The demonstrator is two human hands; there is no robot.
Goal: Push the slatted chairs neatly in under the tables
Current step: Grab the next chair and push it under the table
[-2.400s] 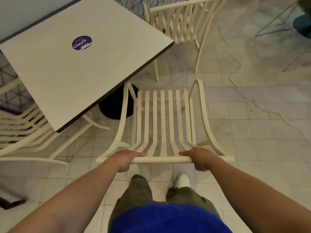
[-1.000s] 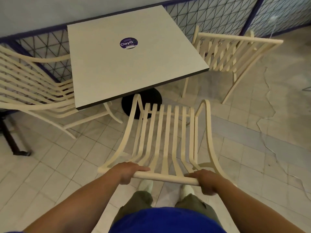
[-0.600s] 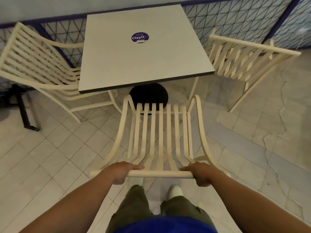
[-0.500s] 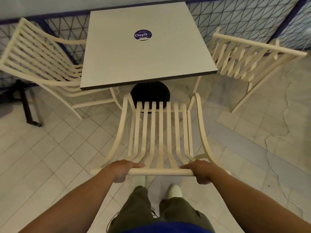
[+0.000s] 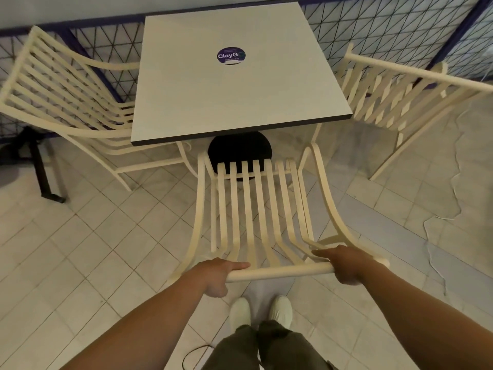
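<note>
A cream slatted chair (image 5: 256, 209) stands in front of me, its seat facing the square grey table (image 5: 234, 84). My left hand (image 5: 216, 275) grips the left part of its top rail and my right hand (image 5: 344, 263) grips the right part. The chair's front edge sits just short of the table's near edge, over the black round table base (image 5: 240, 149). A purple round sticker (image 5: 231, 55) lies on the tabletop.
A second slatted chair (image 5: 66, 97) stands at the table's left side and a third (image 5: 400, 97) at its right. A wire-mesh fence (image 5: 386, 25) runs behind. A black stand leg (image 5: 45, 172) is on the left floor. A thin cable (image 5: 440, 222) trails on the tiles at right.
The chair has swung round to face the table squarely and slid toward it. Both hands have kept their hold on the top rail, and my view has centred on the table.
</note>
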